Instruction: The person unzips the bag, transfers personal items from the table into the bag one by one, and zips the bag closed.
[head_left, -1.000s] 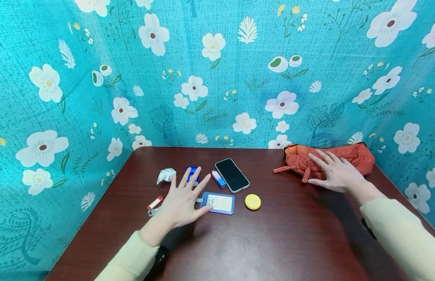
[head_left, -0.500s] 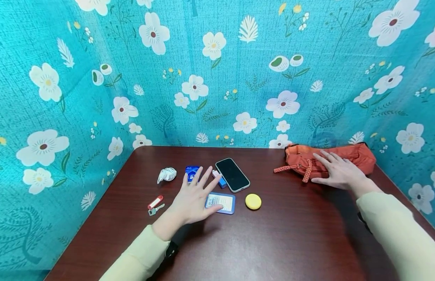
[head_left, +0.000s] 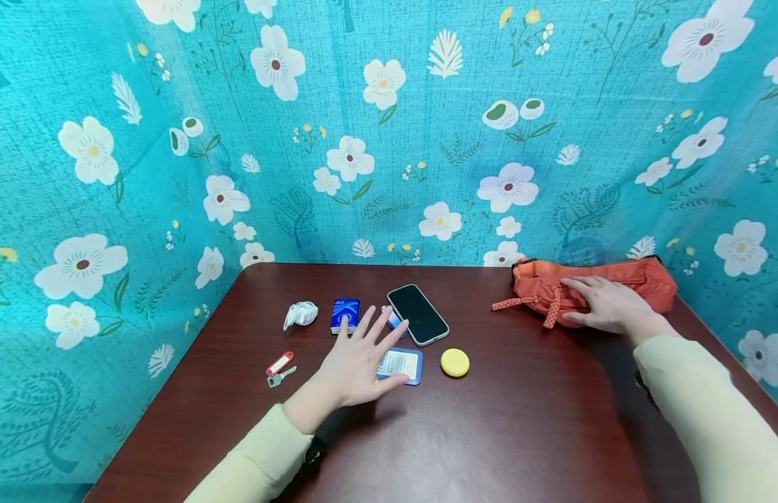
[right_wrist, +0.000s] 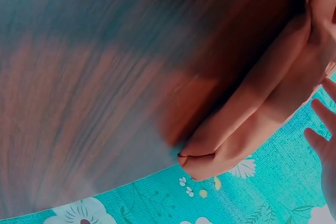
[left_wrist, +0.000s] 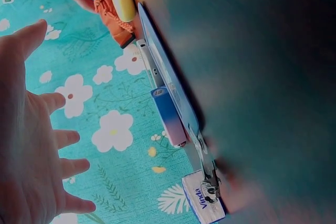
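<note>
My left hand [head_left: 359,365], fingers spread, hovers over the left part of a blue-framed ID card holder [head_left: 403,366]. The left wrist view shows nothing in its grasp. Beyond its fingertips are a phone [head_left: 420,314], a blue tissue pack [head_left: 345,314] marked Vinda and a small blue-and-pink box [left_wrist: 168,116], partly hidden in the head view. My right hand [head_left: 609,305] is over the front of an orange-red zip pouch [head_left: 656,283], fingers extended and not wrapped round it. Whether they touch the fabric I cannot tell.
On the brown table [head_left: 489,433], a yellow round case [head_left: 454,362] lies right of the card holder. A bundled white cable [head_left: 300,315] and a key with a red tag [head_left: 280,365] lie to the left. A floral curtain [head_left: 389,175] rises behind the table.
My left hand has drifted right, uncovering the key and more of the tissue pack while hiding more of the card holder. My right hand has come lower over the pouch, its fingers closer together.
</note>
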{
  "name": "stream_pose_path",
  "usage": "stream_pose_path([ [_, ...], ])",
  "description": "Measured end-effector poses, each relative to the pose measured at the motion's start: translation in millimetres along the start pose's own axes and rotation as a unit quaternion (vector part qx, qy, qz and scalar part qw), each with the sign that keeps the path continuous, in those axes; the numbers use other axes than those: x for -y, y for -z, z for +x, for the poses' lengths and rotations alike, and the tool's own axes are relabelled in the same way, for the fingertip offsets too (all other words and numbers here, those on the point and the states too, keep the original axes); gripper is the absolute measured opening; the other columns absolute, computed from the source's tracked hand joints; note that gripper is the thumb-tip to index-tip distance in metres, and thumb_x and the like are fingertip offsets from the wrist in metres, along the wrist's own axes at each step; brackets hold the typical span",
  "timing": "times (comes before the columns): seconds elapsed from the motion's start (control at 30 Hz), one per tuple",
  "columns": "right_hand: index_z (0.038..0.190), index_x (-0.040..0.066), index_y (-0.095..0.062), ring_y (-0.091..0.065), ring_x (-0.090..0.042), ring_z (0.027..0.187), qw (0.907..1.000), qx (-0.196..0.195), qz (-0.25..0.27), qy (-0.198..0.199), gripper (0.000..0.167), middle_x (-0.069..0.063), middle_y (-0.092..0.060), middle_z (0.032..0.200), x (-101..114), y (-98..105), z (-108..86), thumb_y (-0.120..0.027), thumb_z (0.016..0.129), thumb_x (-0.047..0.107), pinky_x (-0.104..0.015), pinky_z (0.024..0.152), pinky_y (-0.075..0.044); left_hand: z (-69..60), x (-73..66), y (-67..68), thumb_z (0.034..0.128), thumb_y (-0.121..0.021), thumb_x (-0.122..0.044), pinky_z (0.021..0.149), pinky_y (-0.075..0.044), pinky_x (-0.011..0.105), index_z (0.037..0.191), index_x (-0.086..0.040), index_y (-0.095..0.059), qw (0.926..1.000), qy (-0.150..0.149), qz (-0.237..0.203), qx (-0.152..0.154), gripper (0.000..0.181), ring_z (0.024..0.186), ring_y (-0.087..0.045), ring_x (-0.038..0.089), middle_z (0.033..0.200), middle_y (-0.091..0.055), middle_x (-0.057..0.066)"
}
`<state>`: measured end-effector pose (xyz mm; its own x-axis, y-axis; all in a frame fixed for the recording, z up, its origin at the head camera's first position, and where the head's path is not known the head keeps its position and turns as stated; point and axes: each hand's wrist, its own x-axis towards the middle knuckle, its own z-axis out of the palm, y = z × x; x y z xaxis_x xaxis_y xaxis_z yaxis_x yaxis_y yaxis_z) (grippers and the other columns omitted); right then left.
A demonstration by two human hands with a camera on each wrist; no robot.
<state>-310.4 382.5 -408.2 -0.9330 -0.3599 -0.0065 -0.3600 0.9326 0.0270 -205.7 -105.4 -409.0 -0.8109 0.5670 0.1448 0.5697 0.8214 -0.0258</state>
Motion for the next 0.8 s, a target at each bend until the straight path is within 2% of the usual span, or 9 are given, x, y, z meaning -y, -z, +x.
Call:
stream_pose_path([
  [0.27,0.139,-0.002,-0.047,-0.047,-0.053,0.117,0.9999,-0.005,0.007,0.01,0.07,-0.035,-0.048,0.132,0.0,-10.0,6.3,-0.066,0.089,0.044,-0.064,0.091,-0.039,-0.9,-1.8,-1.2,0.0867,-0.038,-0.076,0.105,-0.017,0.069,0.156,-0.032,-0.016,0.9999,-0.002,0.01,0.005,0.085,0.146,-0.009,0.033,0.162,-0.011,0.006],
  [0.47,0.134,-0.005,-0.051,-0.051,-0.051,0.112,0.9997,0.002,0.024,0.006,0.064,-0.034,-0.054,0.125,1.4,-16.8,4.8,-0.067,0.09,0.04,-0.062,0.088,-0.042,-0.2,-3.9,-2.8,0.087,-0.041,-0.074,0.105,-0.018,0.069,0.156,-0.033,-0.015,0.9999,-0.007,0.008,0.007,0.084,0.146,-0.009,0.033,0.162,-0.01,0.006],
  [0.57,0.128,-0.005,-0.056,-0.058,-0.046,0.102,0.9991,-0.01,0.04,0.008,0.06,-0.028,-0.062,0.114,3.8,-17.6,3.9,-0.069,0.088,0.037,-0.06,0.083,-0.045,0.5,-4.7,-3.2,0.0867,-0.041,-0.074,0.105,-0.018,0.068,0.156,-0.033,-0.015,0.9999,-0.009,0.011,0.009,0.085,0.146,-0.009,0.032,0.162,-0.01,0.005],
  [0.63,0.117,-0.001,-0.063,-0.062,-0.038,0.084,0.9981,-0.012,0.059,0.008,0.049,-0.02,-0.066,0.094,5.2,-17.7,4.7,-0.071,0.087,0.037,-0.053,0.073,-0.049,1.1,-5.1,-3.4,0.0863,-0.04,-0.075,0.104,-0.02,0.068,0.156,-0.033,-0.017,0.9998,-0.012,0.013,0.008,0.085,0.146,-0.009,0.032,0.162,-0.011,0.005],
  [0.7,0.106,0.004,-0.065,-0.058,-0.028,0.068,0.9973,-0.013,0.072,0.011,0.041,-0.01,-0.062,0.076,7.6,-17.0,5.2,-0.072,0.086,0.039,-0.044,0.063,-0.047,1.8,-5.4,-3.6,0.0863,-0.039,-0.075,0.104,-0.021,0.068,0.156,-0.032,-0.019,0.9998,-0.016,0.013,0.005,0.084,0.146,-0.01,0.031,0.162,-0.012,0.005],
  [0.8,0.105,0.006,-0.065,-0.052,-0.019,0.061,0.9964,-0.009,0.084,0.002,0.042,0.0,-0.055,0.068,10.9,-15.4,6.2,-0.073,0.085,0.042,-0.041,0.059,-0.045,3.2,-5.9,-3.9,0.0864,-0.039,-0.075,0.103,-0.022,0.068,0.156,-0.032,-0.019,0.9996,-0.024,0.011,0.001,0.084,0.146,-0.01,0.031,0.161,-0.013,0.005],
])
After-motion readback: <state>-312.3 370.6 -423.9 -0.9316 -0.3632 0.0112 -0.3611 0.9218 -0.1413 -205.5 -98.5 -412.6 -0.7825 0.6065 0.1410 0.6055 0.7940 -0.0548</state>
